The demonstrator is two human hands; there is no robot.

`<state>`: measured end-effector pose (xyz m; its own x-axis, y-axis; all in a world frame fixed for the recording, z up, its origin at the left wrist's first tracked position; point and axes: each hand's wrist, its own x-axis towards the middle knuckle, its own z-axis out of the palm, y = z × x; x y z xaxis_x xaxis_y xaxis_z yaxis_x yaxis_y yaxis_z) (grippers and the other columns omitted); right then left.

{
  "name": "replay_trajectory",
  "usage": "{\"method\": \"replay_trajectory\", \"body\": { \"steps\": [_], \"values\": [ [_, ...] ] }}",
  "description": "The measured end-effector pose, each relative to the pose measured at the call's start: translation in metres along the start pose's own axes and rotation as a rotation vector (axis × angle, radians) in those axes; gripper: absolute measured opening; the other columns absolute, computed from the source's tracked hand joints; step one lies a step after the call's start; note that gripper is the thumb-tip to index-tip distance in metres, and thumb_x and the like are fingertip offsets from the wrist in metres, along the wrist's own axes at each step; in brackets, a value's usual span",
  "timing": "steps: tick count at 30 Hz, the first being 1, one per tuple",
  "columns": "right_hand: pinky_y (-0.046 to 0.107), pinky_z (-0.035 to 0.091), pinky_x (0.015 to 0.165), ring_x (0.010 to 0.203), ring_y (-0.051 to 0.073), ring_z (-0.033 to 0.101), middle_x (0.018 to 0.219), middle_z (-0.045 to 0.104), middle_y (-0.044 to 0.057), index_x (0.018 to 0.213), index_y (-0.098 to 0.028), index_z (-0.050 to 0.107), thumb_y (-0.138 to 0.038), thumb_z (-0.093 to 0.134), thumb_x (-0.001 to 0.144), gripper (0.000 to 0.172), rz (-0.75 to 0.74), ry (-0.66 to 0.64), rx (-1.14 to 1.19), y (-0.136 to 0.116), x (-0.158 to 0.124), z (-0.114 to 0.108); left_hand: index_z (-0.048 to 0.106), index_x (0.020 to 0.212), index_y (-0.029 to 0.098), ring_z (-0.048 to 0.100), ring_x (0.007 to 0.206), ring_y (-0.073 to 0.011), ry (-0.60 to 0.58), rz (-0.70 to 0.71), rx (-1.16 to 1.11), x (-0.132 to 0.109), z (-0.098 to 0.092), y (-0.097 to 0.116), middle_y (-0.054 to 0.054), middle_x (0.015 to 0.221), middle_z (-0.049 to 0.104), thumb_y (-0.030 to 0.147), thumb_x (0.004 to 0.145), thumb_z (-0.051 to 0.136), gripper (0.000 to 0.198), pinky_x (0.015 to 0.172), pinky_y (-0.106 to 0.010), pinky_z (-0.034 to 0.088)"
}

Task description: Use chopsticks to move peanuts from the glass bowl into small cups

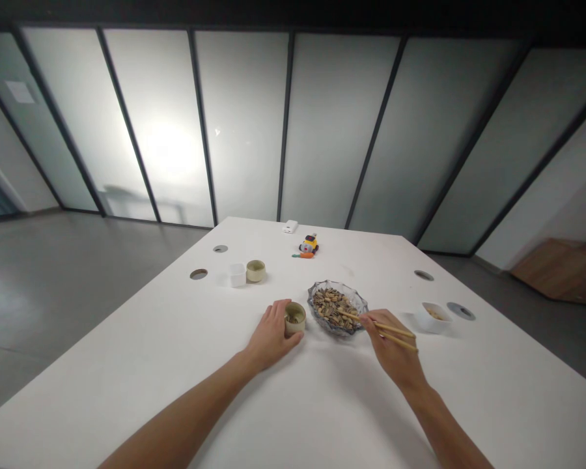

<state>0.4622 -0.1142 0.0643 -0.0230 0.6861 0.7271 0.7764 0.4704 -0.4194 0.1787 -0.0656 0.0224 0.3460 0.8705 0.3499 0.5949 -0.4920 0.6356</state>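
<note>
My left hand [272,335] is wrapped round a small beige cup [295,317] standing on the white table [293,404]. Just right of the cup sits a glass dish [337,307] full of striped seeds. My right hand [393,348] grips a pair of wooden chopsticks [378,324], with their tips resting in the seeds at the dish's right side.
A second beige cup [255,270] and a small white square box [237,274] stand further back on the left. A white bowl [433,316] sits at the right. A yellow toy [308,246] and a white block [290,226] lie near the far edge. Round holes dot the tabletop.
</note>
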Motion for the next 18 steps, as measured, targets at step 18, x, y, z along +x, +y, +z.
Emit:
{"method": "replay_trajectory", "body": {
  "steps": [18],
  "values": [
    [0.038,0.056,0.078,0.083,0.023,0.069,0.087,0.073,0.007,0.088,-0.023,0.075,-0.048,0.05,0.105,0.039,0.127,0.219,0.084,-0.013,0.002,-0.005,0.045,0.143,0.023,0.052,0.134,-0.0316,0.004,0.001,0.001,0.0,0.0,0.001,-0.014,0.144,0.054,0.031,0.084,0.071,0.065,0.118,-0.051,0.04]
  ]
}}
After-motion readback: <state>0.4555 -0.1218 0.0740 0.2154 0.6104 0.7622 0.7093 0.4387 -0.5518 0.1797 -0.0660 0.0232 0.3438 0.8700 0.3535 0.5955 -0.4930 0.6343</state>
